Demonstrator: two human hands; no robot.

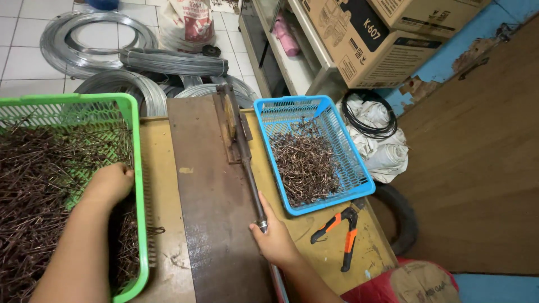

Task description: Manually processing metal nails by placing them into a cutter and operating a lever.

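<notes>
The large green plastic basket [132, 168] of brown wire pieces [33, 191] sat left of the long metal lever bar [247, 168] on the counter [160, 185]. Left hand [110, 182] curled among the light, stiff, prickly pieces. Right hand [273, 238] clasped the rigid bar's near end.

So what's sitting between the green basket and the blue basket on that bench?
In the head view, a dark metal plate with a long lever tool lies between the green basket and the blue basket. The right hand grips the lever's handle.

Dark lever bar [247, 163], wire pieces [39, 185]
</notes>
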